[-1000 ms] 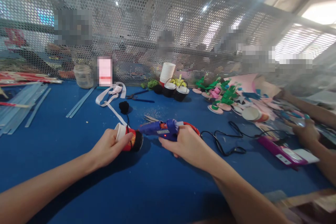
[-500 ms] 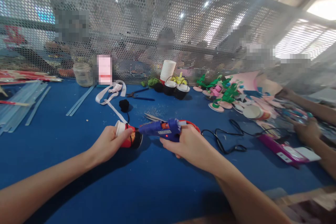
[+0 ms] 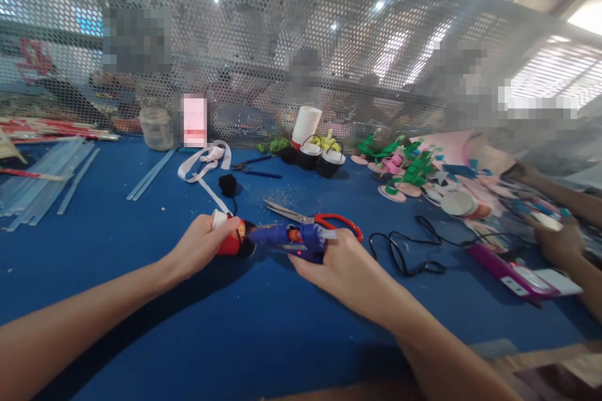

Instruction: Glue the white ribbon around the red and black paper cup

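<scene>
two bare hands work over a blue tabletop (image 3: 282, 338), and from where i stand both have their fingers closed. the left hand (image 3: 192, 247) is clamped on a red paper cup (image 3: 229, 245), tipped on its side near the middle of the table, white part toward the palm and black end toward the other hand. the right hand (image 3: 352, 272) has its fingers wrapped round the grip of a blue glue gun (image 3: 291, 237), a small red light glowing on its side. its nozzle points at the cup's black end; i cannot tell whether they touch. a black strand runs from the cup up to a ball of black yarn (image 3: 227, 185) just behind, near a white ribbon (image 3: 212, 154). red-handled scissors (image 3: 320, 218) lie open just beyond the gun, with blue-handled pliers (image 3: 261, 173) farther back. two black mini buckets (image 3: 309, 157) stand before a stack of white cups (image 3: 307, 122). over on the right, another person's hand (image 3: 562, 241) is near a purple power strip (image 3: 508, 270); clear glue sticks (image 3: 44, 178) are spread at far left.
</scene>
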`<state>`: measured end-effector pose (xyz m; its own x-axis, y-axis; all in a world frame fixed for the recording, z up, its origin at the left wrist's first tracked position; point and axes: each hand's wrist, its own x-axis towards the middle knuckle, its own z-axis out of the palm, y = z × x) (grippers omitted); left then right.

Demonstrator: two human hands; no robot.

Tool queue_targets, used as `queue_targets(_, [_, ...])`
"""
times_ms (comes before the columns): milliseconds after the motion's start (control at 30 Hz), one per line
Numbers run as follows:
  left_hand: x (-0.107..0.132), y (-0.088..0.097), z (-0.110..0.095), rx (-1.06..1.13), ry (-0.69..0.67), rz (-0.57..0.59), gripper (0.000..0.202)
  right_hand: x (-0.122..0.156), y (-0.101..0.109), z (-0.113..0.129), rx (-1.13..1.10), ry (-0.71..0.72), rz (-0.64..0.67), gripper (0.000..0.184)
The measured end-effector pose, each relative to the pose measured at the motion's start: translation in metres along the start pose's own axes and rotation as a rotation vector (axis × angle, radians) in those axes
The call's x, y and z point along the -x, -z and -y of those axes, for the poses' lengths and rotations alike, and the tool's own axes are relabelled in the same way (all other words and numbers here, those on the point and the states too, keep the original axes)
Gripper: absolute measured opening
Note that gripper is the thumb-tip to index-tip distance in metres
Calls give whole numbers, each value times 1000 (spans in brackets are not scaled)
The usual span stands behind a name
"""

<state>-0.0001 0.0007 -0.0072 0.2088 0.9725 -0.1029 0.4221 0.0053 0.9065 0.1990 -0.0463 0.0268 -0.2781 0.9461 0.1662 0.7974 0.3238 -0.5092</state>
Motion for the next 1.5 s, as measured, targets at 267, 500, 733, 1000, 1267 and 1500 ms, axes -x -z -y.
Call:
queue_targets(267, [1, -1, 1, 25, 32, -20, 38, 1, 5, 8, -47, 28, 20, 7])
queue_targets(500, [4, -1, -3, -66, -32, -19, 39, -4, 4, 3, -61, -62, -20, 10])
queue_targets(733, [10, -3, -4, -153, -141, -4, 37, -9, 5, -1, -187, -148, 17, 12])
queue_targets(1000, [13, -3, -2, -181, -144, 9, 37, -13, 7, 2, -189, -200, 20, 15])
queue_targets(1267, [12, -4, -3, -264, -207, 1, 38, -17, 5, -6, -245, -185, 71, 21])
queue_targets(1500, [13, -3, -2, -341, -339, 34, 37, -26, 2, -18, -424, -197, 13, 16])
